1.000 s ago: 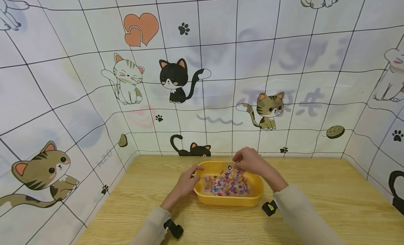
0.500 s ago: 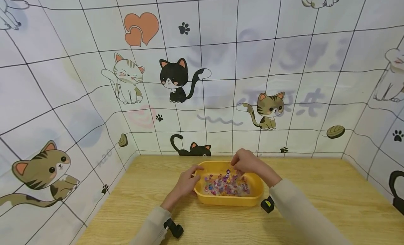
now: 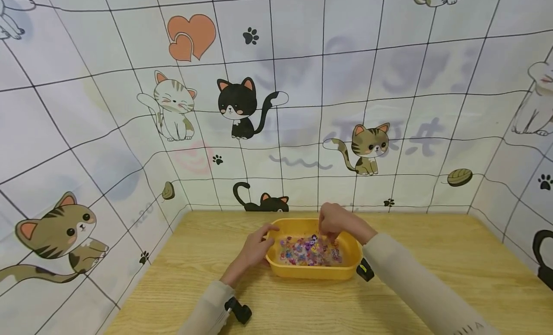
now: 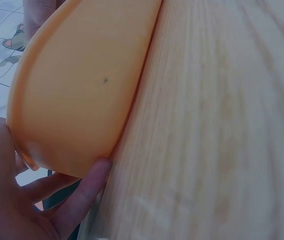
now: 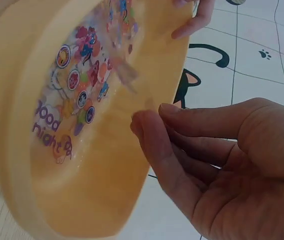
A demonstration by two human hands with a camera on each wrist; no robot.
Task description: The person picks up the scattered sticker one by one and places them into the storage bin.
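A yellow plastic basin [image 3: 308,273] sits on the wooden table, with many small clear stickers [image 3: 304,253] in colourful prints spread over its bottom. My left hand [image 3: 256,248] grips the basin's left end, thumb over the rim and fingers along the outer wall [image 4: 81,100]. Above the right part of the basin is my right hand [image 3: 339,220], its thumb and forefinger pinched together. From those fingertips in the right wrist view a thin, see-through sticker [image 5: 125,75] extends, blurred, over the basin. Purple "good night" lettering [image 5: 51,130] shows among the stickers there.
Bare wood table [image 3: 432,263] surrounds the basin. A white grid-patterned sheet [image 3: 298,128] printed with cats stands behind and on both sides. Black cameras are strapped at both wrists, the left one [image 3: 238,310] near the table.
My right hand has lowered slightly into the basin, and its forearm has swung left and up. The stickers have shifted about. The left hand keeps its hold on the basin.
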